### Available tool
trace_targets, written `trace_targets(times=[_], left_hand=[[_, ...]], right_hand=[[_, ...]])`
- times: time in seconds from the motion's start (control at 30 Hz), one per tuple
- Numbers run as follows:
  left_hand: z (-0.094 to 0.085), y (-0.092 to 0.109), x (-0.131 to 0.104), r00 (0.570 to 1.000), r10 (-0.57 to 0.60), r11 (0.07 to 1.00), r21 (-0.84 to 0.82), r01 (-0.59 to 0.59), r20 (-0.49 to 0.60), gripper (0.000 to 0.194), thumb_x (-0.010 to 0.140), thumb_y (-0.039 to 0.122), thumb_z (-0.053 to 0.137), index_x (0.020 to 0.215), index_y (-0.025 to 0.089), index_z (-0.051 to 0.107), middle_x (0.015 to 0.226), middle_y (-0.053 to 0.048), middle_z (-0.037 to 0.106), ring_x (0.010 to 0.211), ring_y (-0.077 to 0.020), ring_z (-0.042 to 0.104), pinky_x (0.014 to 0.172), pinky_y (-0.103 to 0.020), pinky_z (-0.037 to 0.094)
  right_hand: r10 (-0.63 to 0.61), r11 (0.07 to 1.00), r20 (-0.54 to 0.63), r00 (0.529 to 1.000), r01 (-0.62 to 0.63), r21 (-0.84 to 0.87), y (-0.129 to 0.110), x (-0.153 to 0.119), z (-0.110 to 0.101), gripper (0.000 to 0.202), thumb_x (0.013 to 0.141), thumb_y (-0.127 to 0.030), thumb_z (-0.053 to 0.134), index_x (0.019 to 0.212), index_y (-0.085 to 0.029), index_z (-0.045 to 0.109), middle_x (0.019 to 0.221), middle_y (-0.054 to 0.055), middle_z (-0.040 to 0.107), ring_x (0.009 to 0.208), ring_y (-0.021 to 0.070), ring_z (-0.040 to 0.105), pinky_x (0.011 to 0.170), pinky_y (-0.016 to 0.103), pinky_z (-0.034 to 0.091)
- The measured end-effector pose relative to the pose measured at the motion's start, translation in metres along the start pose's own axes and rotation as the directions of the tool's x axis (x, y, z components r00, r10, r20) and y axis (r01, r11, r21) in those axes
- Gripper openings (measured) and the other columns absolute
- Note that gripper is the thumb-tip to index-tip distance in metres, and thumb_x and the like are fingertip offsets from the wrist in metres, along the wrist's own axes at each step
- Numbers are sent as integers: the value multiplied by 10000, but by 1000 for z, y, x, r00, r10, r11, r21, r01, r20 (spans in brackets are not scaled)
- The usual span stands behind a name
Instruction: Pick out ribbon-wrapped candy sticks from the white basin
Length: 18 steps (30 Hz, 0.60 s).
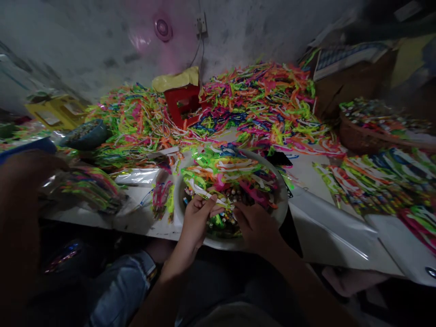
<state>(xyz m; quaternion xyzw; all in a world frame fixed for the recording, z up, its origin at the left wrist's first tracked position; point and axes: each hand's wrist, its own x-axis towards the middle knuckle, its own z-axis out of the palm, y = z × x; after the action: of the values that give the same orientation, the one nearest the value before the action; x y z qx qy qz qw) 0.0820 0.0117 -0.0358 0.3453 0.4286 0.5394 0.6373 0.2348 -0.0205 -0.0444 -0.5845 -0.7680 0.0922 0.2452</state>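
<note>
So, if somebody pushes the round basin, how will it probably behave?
The basin would probably slide rather than tip, since its round rim is wide. It may feel rather heavy, being crowded with small pieces and bright strips. The strips heaped at its far side might slip over the rim if the push is sudden.

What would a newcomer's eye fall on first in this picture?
Probably the large heap of neon-coloured strips along the wall, on both sides of a red frame. Next, in the centre, the pale basin full of coloured pieces, where the left hand holds a white strip beside the right hand. A pink fan stands out at the top.
</note>
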Motion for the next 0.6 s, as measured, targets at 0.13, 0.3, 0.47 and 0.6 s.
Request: trace_targets(times=[0.13,0.3,0.47,0.6], left_hand=[[1,-1,-4,999,7,999,33,-9,54,234,712,308,705,831,139,594,645,39,609,560,-84,617,615,-221,545],[3,-1,-4,994,77,996,-41,-80,-73,241,665,289,740,767,141,580,561,82,500,569,-69,595,646,-213,544],[2,-2,-4,995,91,996,-4,-91,-49,242,679,310,728,772,143,580,530,90,468,549,-63,576,659,-230,553],[1,-3,-5,995,90,996,12,-90,-52,251,670,321,733,738,148,564,526,88,465,540,-68,574,642,-230,552]], right_hand=[[-64,997,51,997,66,-49,-2,3,0,259,907,-283,403,859,-162,627,745,83,636,717,219,547,694,317,319],[18,975,-1,1000,-18,223,6,2,0,327,949,-304,325,1003,-162,615,825,71,649,751,192,571,671,279,361],[-90,969,18,996,83,233,8,-3,1,343,956,-331,313,1007,-169,611,904,79,649,812,207,557,716,299,359],[-72,980,-10,997,73,184,3,-3,0,293,942,-294,348,996,-172,609,883,63,656,784,197,558,711,297,341]])
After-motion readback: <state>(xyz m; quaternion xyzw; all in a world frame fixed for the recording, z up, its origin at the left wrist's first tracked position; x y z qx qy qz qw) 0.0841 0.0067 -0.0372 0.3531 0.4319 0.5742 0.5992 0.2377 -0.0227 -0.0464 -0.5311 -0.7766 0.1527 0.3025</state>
